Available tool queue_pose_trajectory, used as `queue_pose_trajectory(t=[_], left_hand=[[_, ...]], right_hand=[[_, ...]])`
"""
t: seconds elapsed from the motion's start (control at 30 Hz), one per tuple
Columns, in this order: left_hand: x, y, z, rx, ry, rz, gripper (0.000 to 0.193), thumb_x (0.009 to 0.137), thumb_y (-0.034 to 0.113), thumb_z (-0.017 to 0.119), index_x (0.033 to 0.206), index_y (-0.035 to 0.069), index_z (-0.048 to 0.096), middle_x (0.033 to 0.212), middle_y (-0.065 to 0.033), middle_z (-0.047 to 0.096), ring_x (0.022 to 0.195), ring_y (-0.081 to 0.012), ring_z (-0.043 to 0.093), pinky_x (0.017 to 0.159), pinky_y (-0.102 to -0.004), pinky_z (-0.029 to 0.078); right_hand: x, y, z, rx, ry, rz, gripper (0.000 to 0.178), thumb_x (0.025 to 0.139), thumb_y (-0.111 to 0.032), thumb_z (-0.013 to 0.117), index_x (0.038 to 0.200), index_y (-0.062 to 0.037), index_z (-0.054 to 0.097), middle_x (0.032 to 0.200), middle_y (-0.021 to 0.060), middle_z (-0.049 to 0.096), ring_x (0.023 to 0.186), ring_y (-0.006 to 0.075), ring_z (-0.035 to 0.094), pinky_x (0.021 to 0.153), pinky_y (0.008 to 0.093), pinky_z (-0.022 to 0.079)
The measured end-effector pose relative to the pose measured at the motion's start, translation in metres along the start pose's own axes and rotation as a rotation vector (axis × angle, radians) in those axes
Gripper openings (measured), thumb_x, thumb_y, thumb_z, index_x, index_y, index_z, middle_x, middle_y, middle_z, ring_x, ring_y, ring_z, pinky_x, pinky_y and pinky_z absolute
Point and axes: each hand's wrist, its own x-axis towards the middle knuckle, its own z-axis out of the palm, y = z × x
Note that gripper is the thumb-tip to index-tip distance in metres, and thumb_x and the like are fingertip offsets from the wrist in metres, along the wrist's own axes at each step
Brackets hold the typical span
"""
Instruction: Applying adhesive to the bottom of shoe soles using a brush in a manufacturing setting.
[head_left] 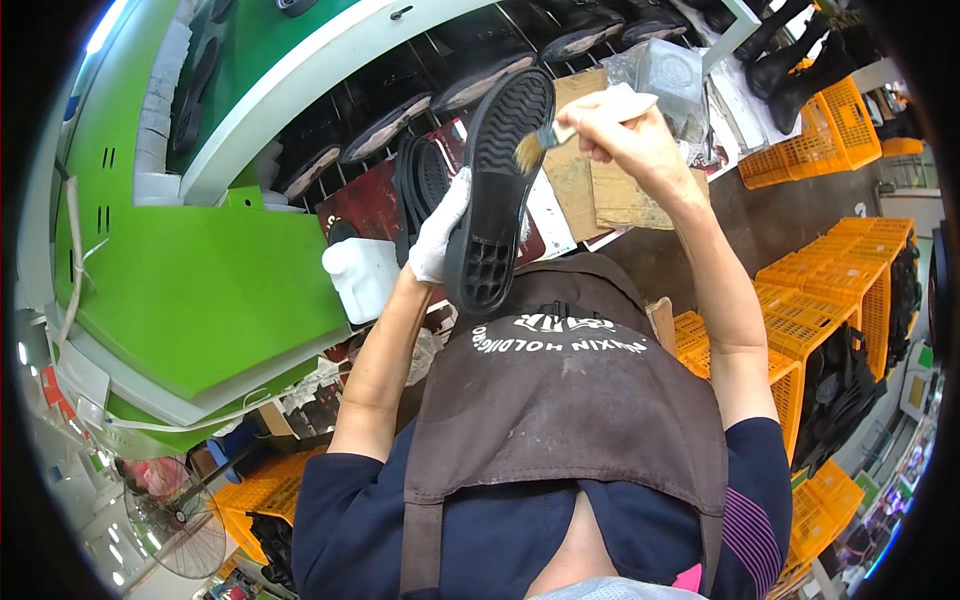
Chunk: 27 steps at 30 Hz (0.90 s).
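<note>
My left hand (441, 235), in a white glove, grips a black shoe sole (496, 195) by its left edge and holds it upright, toe end up. Wavy ridges cover the face turned to me, and square hollows show at its lower, heel end. In my bare right hand (630, 140) is a flat brush (542, 138) with a pale handle and tan bristles. Its bristle tips lie against the right part of the sole, around mid-length. Behind my left hand, more black soles (420, 178) rest together on a dark red surface.
A white plastic jug (366, 279) stands left of my left wrist. Flattened cardboard (630, 193) and a clear plastic container (669, 76) lie beyond my right hand. Black footwear (392, 122) lines a rack behind. Green machinery (210, 300) flanks the left, orange crates (800, 318) the right.
</note>
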Motion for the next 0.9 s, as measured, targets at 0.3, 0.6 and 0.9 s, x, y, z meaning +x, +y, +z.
queue_pose_trajectory(t=[0.3,0.6,0.9], left_hand=[[0.001,0.007,0.002,-0.203,0.061,0.006,0.050,0.098,0.043,0.032,0.126,0.005,0.047,0.110,-0.0111,0.060,0.095,-0.0199,0.061,0.082,-0.0337,0.053],[0.001,0.010,-0.003,-0.235,0.108,-0.159,0.058,0.094,0.049,0.040,0.124,0.000,0.049,0.116,-0.0171,0.058,0.100,-0.0247,0.061,0.088,-0.0355,0.051],[-0.001,0.016,0.004,0.263,-0.030,0.146,0.041,0.097,0.034,0.044,0.127,0.007,0.047,0.120,-0.0048,0.055,0.108,-0.0139,0.053,0.095,-0.0298,0.042]], right_hand=[[-0.033,0.004,0.029,-0.523,-0.277,-0.626,0.041,0.070,0.001,0.065,0.107,-0.0142,0.060,0.088,0.0095,0.057,0.081,0.0296,0.058,0.065,0.0375,0.048],[-0.024,-0.006,0.015,-0.247,-0.456,-0.566,0.024,0.079,-0.001,0.057,0.101,-0.0080,0.065,0.084,0.0074,0.059,0.079,0.0243,0.059,0.070,0.0330,0.049],[-0.024,-0.002,0.026,-0.454,-0.035,-0.636,0.010,0.079,-0.005,0.066,0.085,0.0031,0.067,0.078,0.0112,0.067,0.063,0.0192,0.065,0.057,0.0274,0.051]])
